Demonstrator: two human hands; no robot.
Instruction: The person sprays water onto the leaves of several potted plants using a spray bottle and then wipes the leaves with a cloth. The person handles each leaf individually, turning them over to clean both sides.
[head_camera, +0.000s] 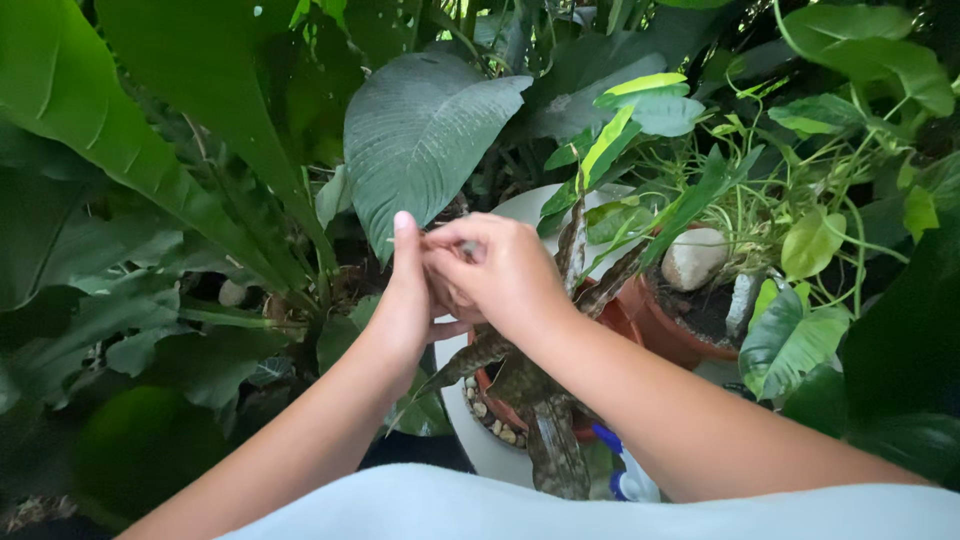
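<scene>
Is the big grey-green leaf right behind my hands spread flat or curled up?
Spread flat. The big grey-green leaf shows its whole broad face and midrib, hanging tip down just above the left hand and right hand.

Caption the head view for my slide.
Both hands, left and right, meet at a big leaf's tip among potted plants.

We record a grey-green leaf (425, 135) with fine pale ribbing, mottled brown-and-olive leaves (545, 440), yellow-green new leaves (640, 90), a terracotta pot (665, 330), a pale beige stone (693, 258), a white table (480, 440), and a blue-and-white bottle (628, 475).
</scene>
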